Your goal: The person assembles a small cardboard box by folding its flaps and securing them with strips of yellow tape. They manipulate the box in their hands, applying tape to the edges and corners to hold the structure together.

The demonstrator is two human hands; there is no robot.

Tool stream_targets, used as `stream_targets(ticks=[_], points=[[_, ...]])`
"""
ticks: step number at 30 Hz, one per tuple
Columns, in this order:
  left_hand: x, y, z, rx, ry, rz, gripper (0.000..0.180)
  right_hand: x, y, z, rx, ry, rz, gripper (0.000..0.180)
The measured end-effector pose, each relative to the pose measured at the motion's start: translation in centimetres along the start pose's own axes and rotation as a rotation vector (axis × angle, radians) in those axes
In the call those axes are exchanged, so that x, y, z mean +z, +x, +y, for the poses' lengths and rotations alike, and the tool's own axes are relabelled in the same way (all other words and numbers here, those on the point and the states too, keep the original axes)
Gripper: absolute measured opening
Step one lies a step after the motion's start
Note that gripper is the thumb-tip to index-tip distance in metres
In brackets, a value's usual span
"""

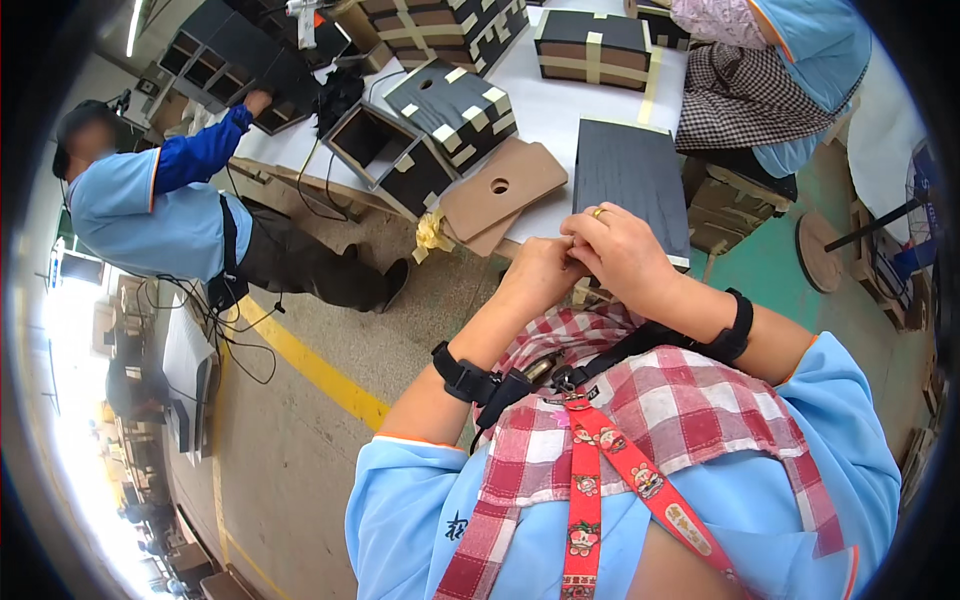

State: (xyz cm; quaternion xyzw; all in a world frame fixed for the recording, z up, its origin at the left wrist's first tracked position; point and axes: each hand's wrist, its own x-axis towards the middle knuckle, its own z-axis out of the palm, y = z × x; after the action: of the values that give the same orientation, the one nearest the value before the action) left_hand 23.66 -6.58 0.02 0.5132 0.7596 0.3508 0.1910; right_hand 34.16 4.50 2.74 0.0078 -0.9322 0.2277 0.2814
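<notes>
My left hand (538, 272) and my right hand (622, 250) are pressed together at the near edge of the white table (560, 110). The right hand, with a ring on one finger, lies over the left hand's fingertips. Both sets of fingers are curled, and whether anything small is pinched between them is hidden. Just beyond the hands a dark grey flat panel (630, 165) lies on the table. To its left, brown fibreboard pieces with a round hole (500, 188) lie stacked at the table's edge. Both wrists wear black bands.
Black boxes held with pale tape strips (452, 105) and an open box (375, 148) stand farther back. A co-worker in blue (150, 210) reaches to a cubby unit (215, 55) at left. Another person in a checked apron (760, 90) is at top right. A yellow floor line (310, 365) runs below.
</notes>
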Motion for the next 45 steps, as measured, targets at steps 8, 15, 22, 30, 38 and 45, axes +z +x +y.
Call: stream_targets(ticks=[8,15,22,30,38,45], points=[[0.9,0.7,1.9,0.006,0.015,0.041,0.020,-2.3,-0.7,-0.5,0.011,-0.101,0.073,0.027],[1.0,0.8,3.2,0.109,0.170,-0.025,0.018,-4.3,-1.3,0.1,0.211,0.130,-0.105,0.025],[1.2,1.1,4.6,0.132,0.254,0.007,0.017,-4.7,-2.1,0.0,0.104,0.066,0.119,0.026],[0.6,1.2,5.4,0.132,0.279,-0.016,0.019,-5.4,-2.4,0.7,0.173,0.166,0.018,0.024],[0.6,1.6,5.4,0.142,0.267,-0.037,0.024,-5.9,-2.1,1.4,0.160,0.270,-0.012,0.022],[-0.6,2.1,6.1,0.100,0.319,-0.110,0.019,-7.2,-2.0,2.2,0.113,0.202,-0.042,0.015]])
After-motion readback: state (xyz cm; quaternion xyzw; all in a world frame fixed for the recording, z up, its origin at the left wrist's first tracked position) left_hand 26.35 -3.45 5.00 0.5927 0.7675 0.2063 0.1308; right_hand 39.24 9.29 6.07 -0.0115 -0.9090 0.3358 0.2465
